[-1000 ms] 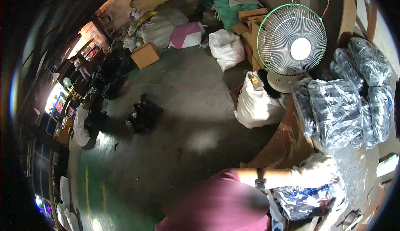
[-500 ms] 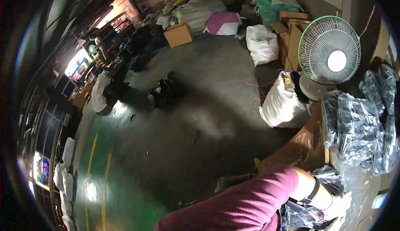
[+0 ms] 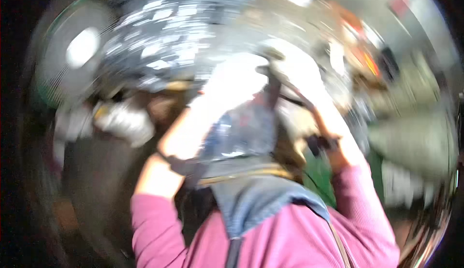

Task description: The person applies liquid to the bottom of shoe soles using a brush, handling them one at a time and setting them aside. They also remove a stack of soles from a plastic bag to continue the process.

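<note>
Both hands wear white gloves, overexposed and smeared by motion, close together above the work surface. My left hand is at a narrow dark thing whose kind I cannot make out. On the other side of that thing is my right hand. The blur hides how the fingers of either hand are set. Just below the hands, against my blue apron, lies a shiny bluish bundle that looks wrapped in clear plastic.
Beyond my left hand are several dark bundles in clear plastic. A round fan stands at the far left, with a white sack below it. Blurred orange items and a pale greenish sack are at the right.
My view has swung sharply to the right, from the open floor to the work surface and my body. Both gloved hands now show; earlier one arm reached to the lower right.
</note>
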Available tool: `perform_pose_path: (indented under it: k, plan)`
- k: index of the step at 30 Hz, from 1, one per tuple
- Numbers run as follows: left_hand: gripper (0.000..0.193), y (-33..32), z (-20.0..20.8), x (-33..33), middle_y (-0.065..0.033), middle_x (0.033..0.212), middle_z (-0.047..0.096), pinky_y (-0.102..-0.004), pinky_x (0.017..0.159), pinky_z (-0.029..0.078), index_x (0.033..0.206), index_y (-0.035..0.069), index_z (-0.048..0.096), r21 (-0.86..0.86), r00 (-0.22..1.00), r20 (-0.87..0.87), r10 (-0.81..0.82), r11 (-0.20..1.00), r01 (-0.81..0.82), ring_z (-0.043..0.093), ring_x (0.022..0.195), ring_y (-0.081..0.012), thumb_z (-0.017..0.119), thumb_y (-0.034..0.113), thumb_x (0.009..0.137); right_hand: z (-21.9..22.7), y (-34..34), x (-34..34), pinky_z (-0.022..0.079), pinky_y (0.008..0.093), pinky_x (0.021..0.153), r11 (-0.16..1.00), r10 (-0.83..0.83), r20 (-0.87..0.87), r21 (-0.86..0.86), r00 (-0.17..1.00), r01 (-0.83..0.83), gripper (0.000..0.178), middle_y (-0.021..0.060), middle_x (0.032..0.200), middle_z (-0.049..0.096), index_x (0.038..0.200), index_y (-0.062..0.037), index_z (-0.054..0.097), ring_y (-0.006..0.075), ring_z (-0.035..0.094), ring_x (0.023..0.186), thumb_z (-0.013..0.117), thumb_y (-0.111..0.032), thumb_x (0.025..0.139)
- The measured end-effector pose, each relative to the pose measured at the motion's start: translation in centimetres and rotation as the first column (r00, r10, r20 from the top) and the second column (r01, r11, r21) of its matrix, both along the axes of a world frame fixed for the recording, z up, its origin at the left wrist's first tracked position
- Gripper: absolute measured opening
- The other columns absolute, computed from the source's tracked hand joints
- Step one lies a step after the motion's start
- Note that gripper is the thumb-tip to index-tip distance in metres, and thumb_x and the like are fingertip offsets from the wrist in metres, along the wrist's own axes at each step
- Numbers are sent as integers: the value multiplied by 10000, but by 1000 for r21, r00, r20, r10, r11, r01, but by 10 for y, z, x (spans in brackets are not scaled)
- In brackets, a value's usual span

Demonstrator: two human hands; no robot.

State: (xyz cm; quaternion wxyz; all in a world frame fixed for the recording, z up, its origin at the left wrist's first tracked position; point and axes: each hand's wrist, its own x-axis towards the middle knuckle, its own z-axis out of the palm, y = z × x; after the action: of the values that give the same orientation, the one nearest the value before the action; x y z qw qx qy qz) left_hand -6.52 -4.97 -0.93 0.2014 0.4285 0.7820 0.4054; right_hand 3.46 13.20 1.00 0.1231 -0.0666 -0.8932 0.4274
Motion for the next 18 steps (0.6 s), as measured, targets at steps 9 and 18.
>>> perform_pose_path:
  k: [9, 18]
  plan:
    - [349, 75, -9, 22, -174, 1105, 736, -473, 912, 546, 1283, 166, 655, -277, 872, -433, -227, 955, 110, 698, 1023, -402, 538, 277, 973, -51, 77, 3, 544, 369, 994, 938, -143, -122, 299, 982, 174, 365, 101, 1158, 748, 1198, -129, 725, 282, 703, 1108, 600, -118, 855]
    - [514, 14, -5, -34, -32, 727, 621, -257, 567, 451, 1476, 74, 517, -236, 964, 265, -9, 969, 74, 566, 612, -93, 550, 154, 969, -58, 70, -2, 542, 387, 977, 947, -93, -130, 296, 987, 128, 324, 86, 1150, 744, 1145, -158, 739, 298, 697, 1093, 587, -182, 860]
